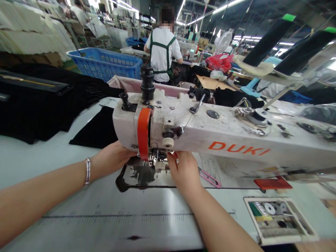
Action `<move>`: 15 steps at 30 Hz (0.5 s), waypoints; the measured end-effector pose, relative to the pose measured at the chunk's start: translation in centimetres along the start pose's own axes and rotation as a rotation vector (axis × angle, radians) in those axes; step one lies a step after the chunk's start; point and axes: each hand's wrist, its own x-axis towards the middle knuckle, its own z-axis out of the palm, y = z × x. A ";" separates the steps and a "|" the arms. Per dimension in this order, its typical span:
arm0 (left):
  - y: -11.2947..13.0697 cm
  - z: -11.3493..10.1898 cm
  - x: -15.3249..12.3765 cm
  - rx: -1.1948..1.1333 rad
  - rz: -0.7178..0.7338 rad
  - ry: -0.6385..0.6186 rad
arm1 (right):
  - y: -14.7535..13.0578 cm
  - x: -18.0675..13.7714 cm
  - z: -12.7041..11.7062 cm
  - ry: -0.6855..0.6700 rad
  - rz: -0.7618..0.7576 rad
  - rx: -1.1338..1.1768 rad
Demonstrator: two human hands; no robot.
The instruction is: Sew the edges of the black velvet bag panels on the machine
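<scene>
The sewing machine (pixel 194 129) partly hides left hand (pixel 112 158) and right hand (pixel 186 171); whether fingers grip, I cannot tell

The sewing machine (pixel 223 126) is white, its lettering (pixel 235 148) orange, the fabric (pixel 97 128) black.

Tube lights (pixel 228 6) glow under the dark ceiling (pixel 249 19).

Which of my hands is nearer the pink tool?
Right. The right hand is immediately beside the pink tool, contact unclear; the left hand is farther away, left of the orange strip.
</scene>
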 end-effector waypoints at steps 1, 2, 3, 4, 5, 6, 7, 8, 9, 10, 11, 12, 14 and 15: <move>-0.1 0.1 0.0 0.002 0.001 0.004 | 0.0 0.1 0.1 0.002 0.006 0.006; -0.1 0.1 -0.1 0.004 0.004 0.009 | 0.0 0.1 0.1 0.007 0.016 0.012; -0.1 0.2 -0.1 0.004 0.007 0.014 | -0.1 0.1 0.1 0.013 0.025 0.020; -0.1 0.1 -0.1 0.002 0.014 0.016 | -0.2 0.0 0.1 0.011 0.025 0.030; -0.1 0.0 -0.1 -0.001 0.024 0.016 | -0.3 -0.1 -0.1 0.006 0.020 0.043; -0.1 -0.2 0.0 -0.006 0.035 0.013 | -0.4 -0.2 -0.3 -0.003 0.009 0.059; -0.2 -0.5 0.1 -0.010 0.046 0.009 | -0.5 -0.3 -0.5 -0.025 -0.011 0.078; -0.3 -0.9 0.2 -0.014 0.057 0.003 | -0.7 -0.5 -0.8 -0.059 -0.035 0.091; -0.5 -1.4 0.4 -0.016 0.066 -0.003 | -0.9 -0.7 -1.1 -0.104 -0.058 0.090; -0.6 -1.9 0.5 -0.015 0.071 -0.010 | -1.0 -0.9 -1.4 -0.154 -0.075 0.075; -0.8 -2.4 0.6 -0.011 0.072 -0.017 | -1.2 -1.0 -1.7 -0.204 -0.086 0.049; -0.9 -2.9 0.6 -0.005 0.067 -0.025 | -1.3 -1.2 -2.0 -0.248 -0.091 0.020; -0.7 -3.6 0.3 0.010 0.044 -0.021 | -1.3 -1.3 -2.3 -0.306 -0.099 -0.016; -0.4 -3.7 -0.2 0.019 0.025 -0.004 | -1.2 -1.3 -2.3 -0.325 -0.112 -0.009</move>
